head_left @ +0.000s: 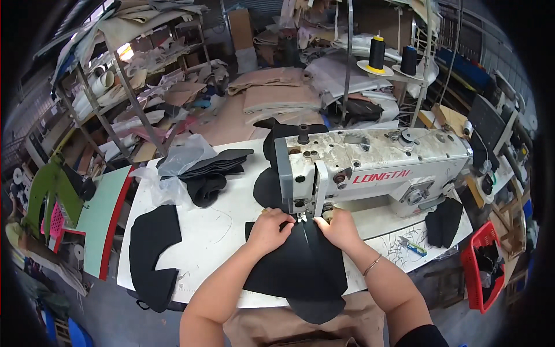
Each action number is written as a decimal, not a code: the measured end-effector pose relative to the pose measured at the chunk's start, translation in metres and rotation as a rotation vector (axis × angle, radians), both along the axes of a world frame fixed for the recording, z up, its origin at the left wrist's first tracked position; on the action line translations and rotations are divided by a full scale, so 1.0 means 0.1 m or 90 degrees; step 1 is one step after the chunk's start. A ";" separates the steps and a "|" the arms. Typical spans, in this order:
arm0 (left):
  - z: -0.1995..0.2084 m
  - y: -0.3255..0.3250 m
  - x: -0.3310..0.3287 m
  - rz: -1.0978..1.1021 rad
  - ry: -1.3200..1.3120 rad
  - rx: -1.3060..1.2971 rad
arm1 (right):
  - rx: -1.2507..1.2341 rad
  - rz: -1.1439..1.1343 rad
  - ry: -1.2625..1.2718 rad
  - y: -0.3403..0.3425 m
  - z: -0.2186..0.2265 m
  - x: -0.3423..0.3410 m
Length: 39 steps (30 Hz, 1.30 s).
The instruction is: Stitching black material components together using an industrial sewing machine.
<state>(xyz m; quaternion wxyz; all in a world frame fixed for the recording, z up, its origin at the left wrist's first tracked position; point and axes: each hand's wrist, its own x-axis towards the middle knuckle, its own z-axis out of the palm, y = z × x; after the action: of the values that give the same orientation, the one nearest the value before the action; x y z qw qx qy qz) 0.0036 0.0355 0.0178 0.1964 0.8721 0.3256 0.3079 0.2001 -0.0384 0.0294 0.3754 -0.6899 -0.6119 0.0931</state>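
Head view: I find the black panel under the sewing machine, judged part-sewn; left hand and right hand touch it, whether clamped I cannot tell; stacked black pieces apparently await sewing.

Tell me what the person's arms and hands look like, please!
The left hand and right hand wear no gloves, and both forearms are uncovered. A thin, silvery bracelet circles the right wrist. Higher up that arm, a black sleeve peeks in at the bottom. No sleeve shows on the left arm.
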 end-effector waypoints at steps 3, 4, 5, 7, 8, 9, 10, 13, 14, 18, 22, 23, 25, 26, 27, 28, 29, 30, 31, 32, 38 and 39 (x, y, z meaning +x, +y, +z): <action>0.00 0.01 -0.01 0.000 0.002 -0.002 | 0.007 0.002 0.005 0.03 -0.05 0.01; 0.01 0.01 0.00 0.000 0.012 0.001 | 0.011 0.007 0.016 0.04 -0.06 0.02; 0.01 0.01 0.00 0.000 0.021 0.005 | 0.010 0.007 0.016 0.04 -0.07 0.02; 0.03 0.02 0.00 -0.007 0.018 0.013 | -0.015 -0.016 -0.002 0.02 0.01 -0.02; 0.03 0.02 -0.01 -0.015 0.015 0.021 | -0.015 -0.015 -0.002 0.03 0.01 -0.02; 0.03 0.03 -0.01 -0.015 0.014 0.021 | -0.025 -0.018 0.004 0.03 0.01 -0.02; 0.03 0.03 -0.01 -0.015 0.013 0.024 | -0.034 -0.021 0.009 0.03 0.02 -0.02; -0.01 0.05 -0.01 -0.017 0.005 0.032 | -0.030 -0.027 -0.011 0.03 -0.01 -0.03; -0.02 0.06 -0.01 -0.021 -0.001 0.037 | -0.030 -0.025 -0.012 0.02 0.01 -0.04; -0.02 0.05 -0.03 -0.021 -0.006 0.049 | -0.048 -0.034 -0.019 0.05 -0.05 -0.05; -0.02 0.07 -0.03 -0.033 0.018 0.028 | 0.014 -0.031 -0.026 0.09 -0.18 -0.02; -0.02 0.08 -0.03 -0.034 0.017 0.033 | 0.015 -0.031 -0.027 0.10 -0.21 -0.01; -0.02 0.09 -0.01 -0.042 0.007 0.040 | 0.044 -0.015 -0.044 0.11 -0.21 0.01; -0.02 0.09 0.00 -0.050 -0.003 0.047 | 0.045 -0.017 -0.046 0.09 -0.19 0.02; -0.02 0.10 -0.01 -0.046 -0.002 0.047 | -0.006 -0.029 -0.055 0.05 -0.10 -0.03; -0.01 0.09 -0.01 -0.044 0.000 0.045 | -0.056 -0.045 -0.066 -0.01 0.00 -0.05; 0.00 0.08 0.00 -0.042 0.002 0.042 | -0.055 -0.046 -0.068 -0.09 0.06 -0.03; -0.01 0.08 -0.01 -0.040 0.002 0.044 | 0.056 -0.030 -0.108 -0.19 0.08 0.01; -0.02 0.08 -0.02 -0.041 -0.007 0.047 | 0.166 -0.013 -0.148 -0.32 0.10 0.06; -0.04 0.09 -0.06 -0.036 -0.015 0.049 | 0.187 -0.041 -0.126 -0.45 0.12 0.16; -0.04 0.11 0.01 -0.050 -0.011 0.069 | 0.344 -0.316 -0.179 -1.10 -0.05 1.42; -0.05 0.12 -0.01 -0.049 -0.011 0.070 | 0.330 -0.327 -0.210 -1.09 -0.04 1.47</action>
<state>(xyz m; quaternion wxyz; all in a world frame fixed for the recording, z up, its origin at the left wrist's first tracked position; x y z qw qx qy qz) 0.0029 0.0478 0.0128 0.1628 0.8907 0.2730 0.3250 0.3466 -0.1476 0.0250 0.4445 -0.7086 -0.4750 -0.2733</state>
